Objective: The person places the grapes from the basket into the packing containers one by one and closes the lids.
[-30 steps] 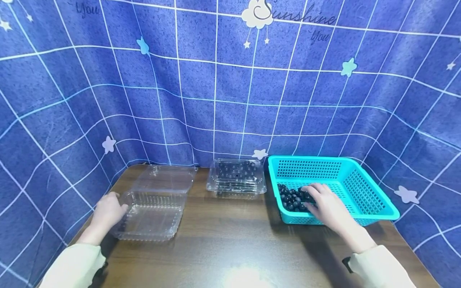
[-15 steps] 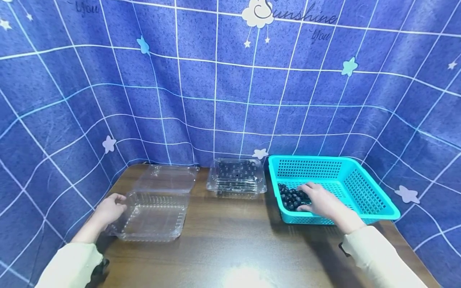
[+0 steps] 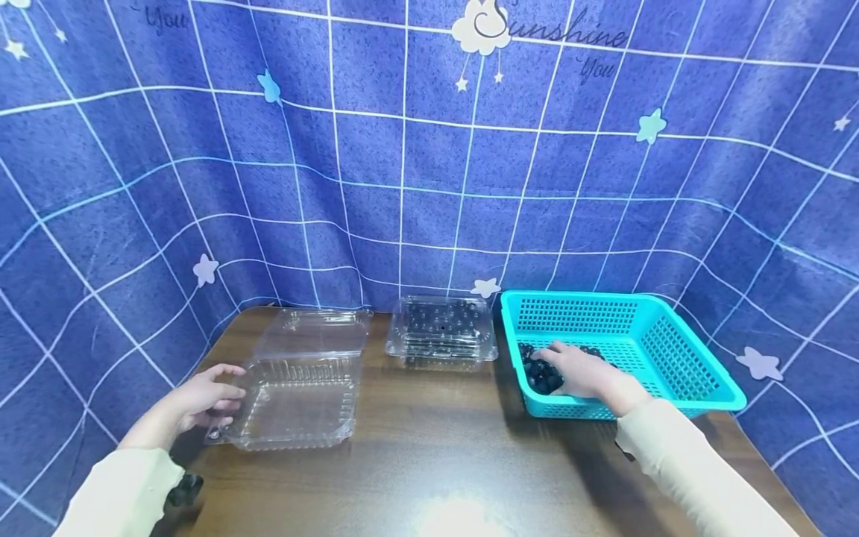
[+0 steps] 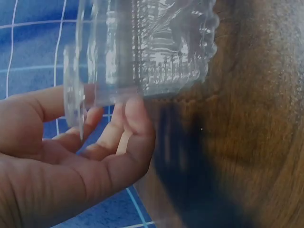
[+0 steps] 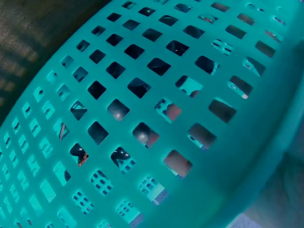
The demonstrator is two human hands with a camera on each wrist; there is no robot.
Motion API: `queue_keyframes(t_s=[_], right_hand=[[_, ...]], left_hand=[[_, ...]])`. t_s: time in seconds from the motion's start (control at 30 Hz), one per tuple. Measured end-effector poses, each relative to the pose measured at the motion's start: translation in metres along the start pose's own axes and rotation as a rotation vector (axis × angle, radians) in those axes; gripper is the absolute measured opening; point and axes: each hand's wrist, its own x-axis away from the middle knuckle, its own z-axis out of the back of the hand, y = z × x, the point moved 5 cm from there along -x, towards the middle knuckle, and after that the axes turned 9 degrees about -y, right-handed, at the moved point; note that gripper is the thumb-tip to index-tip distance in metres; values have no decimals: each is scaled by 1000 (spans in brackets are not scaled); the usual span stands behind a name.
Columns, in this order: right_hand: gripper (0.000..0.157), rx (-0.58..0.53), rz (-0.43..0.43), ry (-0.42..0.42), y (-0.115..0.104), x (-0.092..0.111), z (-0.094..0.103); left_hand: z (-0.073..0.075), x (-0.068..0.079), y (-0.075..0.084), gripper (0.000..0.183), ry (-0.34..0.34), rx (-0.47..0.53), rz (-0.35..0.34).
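Note:
At the table's left, my left hand (image 3: 211,399) holds the near left rim of a clear plastic clamshell container (image 3: 295,410). In the left wrist view, its rim lies between the digits of my left hand (image 4: 90,137), with curled fingertips at the ribbed wall. The container's lid (image 3: 312,332) is folded back toward the curtain. My right hand (image 3: 580,373) reaches into a turquoise plastic basket (image 3: 678,302), fingers curled over dark blueberries (image 3: 542,377) in its left part. In the right wrist view the basket's perforated wall (image 5: 137,88) mostly hides that hand and the berries.
Another clear plastic container (image 3: 441,332), with dark specks showing through, stands at the back middle. The brown wooden table (image 3: 416,447) carries a bright light reflection near its front. A blue star-printed curtain (image 3: 429,186) closes off the back and sides.
My right hand has moved left over the blueberries, and its fingers have curled in. The clamshell container has shifted slightly right along with my left hand.

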Motion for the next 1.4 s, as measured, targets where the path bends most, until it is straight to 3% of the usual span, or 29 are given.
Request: queue_keyframes(t_s=[0.17,0.37,0.73,0.93,1.03,1.2,1.27,1.4], right_hand=[[60,-4,47,-16,0,-6,-3],[51,30,81,-53,-1,-14,-11],[52,17,2,-181,-3,-20,-17],[39,-72,-52,-206,2,-21,-22],[48,-171,-128,-207,7,-23,-24],[82,-378,-296,-215,16,-26,-29],[84,-397,-313,-225,17,-26,-30],[68,-278,-216,-241,12,-25,-28]], left_hand=[[1,1,-4,63,-77,81,19],[3,0,-6,48,-125,129,7],[-2,1,-4,50,-166,133,17],[-4,3,-2,42,-155,153,25],[-6,4,1,42,-152,145,17],[-9,8,7,44,-138,125,3],[-9,8,8,43,-132,121,-1],[-8,9,10,39,-125,122,-10]])
